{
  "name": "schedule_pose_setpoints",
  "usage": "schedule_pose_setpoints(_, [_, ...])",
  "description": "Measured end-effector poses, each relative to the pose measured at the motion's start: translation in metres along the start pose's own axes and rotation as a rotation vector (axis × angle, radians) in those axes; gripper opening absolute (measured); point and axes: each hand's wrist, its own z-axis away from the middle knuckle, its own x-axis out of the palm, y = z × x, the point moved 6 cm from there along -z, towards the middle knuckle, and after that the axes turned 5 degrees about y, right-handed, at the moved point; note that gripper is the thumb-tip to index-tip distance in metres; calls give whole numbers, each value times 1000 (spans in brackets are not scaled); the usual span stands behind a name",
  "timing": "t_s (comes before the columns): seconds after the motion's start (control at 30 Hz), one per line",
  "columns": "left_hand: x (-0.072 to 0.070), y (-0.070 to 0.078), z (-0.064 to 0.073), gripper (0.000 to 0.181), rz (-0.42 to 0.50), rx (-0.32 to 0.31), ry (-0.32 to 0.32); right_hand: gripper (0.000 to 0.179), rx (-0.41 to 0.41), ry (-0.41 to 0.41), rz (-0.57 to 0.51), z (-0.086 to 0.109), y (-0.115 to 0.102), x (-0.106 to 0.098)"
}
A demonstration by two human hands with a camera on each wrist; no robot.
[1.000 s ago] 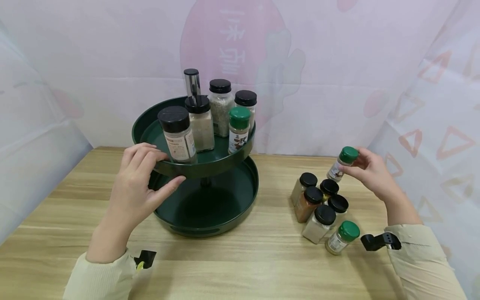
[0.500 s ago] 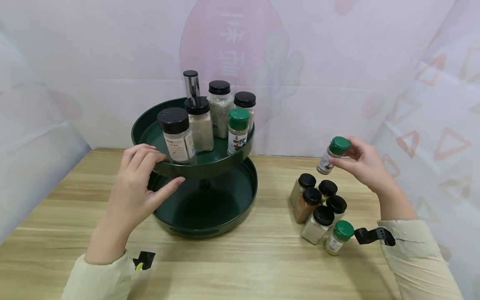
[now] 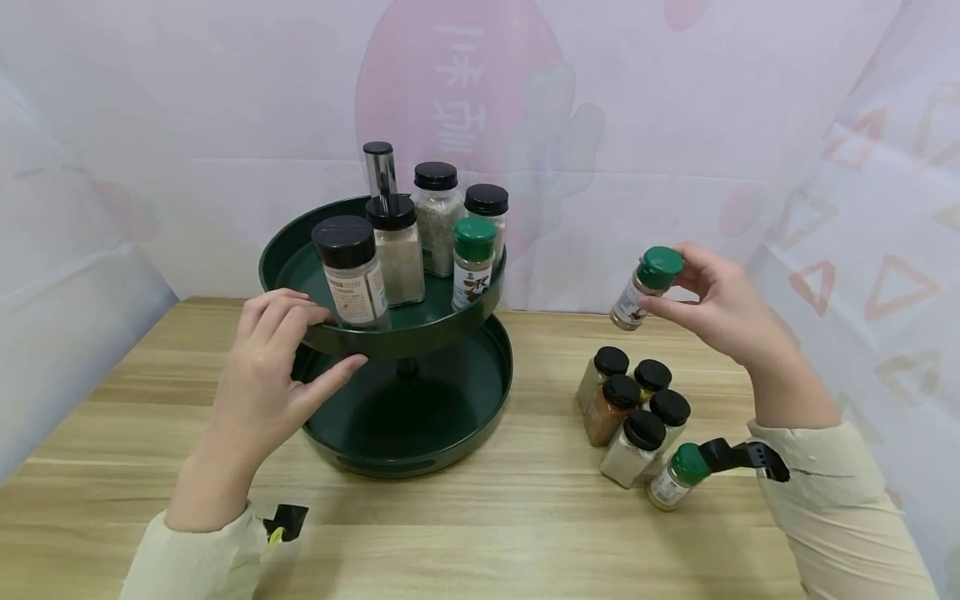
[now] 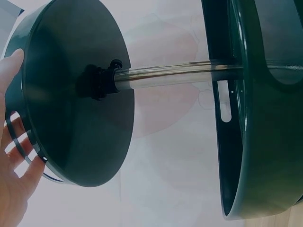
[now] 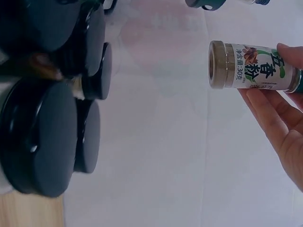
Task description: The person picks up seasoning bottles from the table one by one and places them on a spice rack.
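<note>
My left hand (image 3: 262, 367) grips the front-left rim of a dark green two-tier turntable's upper tray (image 3: 427, 333), fingers over the rim and thumb below. In the left wrist view, fingers show through a slot in that tray (image 4: 80, 137). My right hand (image 3: 727, 317) pinches a small spice jar (image 3: 630, 304) with a green lid, held tilted in the air above the table. In the right wrist view its white label (image 5: 260, 68) and brown powder show. On the upper tray stand a black-lidded shaker (image 3: 358, 287), a green-lidded jar (image 3: 472, 271) and several other black-lidded jars.
A cluster of black-lidded jars (image 3: 633, 446) stands on the wooden table (image 3: 525, 542) at right, with a green-lidded jar (image 3: 670, 487) in front. The turntable's lower tray (image 3: 405, 425) holds nothing visible. A patterned cloth (image 3: 660, 208) hangs behind.
My right hand has lifted the green-lidded spice jar and carried it left, from behind the jar cluster to above it. My left hand stays on the tray rim.
</note>
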Motion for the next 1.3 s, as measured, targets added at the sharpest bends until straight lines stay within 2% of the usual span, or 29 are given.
schedule_pose_setpoints(0.1, [0,0,0,70,-6,-2,-12,38,-26,-2,-21,-2,-7,5])
schedule_pose_setpoints(0.37, [-4,1,1,72,61,-12,45,39,-61,-40,-144,-10,-29,18])
schedule_pose_setpoints(0.63, [-6,0,2,73,92,-67,71,41,-108,-63,-270,-21,-61,35])
schedule_pose_setpoints(0.87, [-8,1,0,73,87,-71,91,43,-169,-81,-370,-31,-88,53])
schedule_pose_setpoints(1.3, [-8,1,-3,70,94,-63,97,49,-250,-154,-398,-43,-139,93])
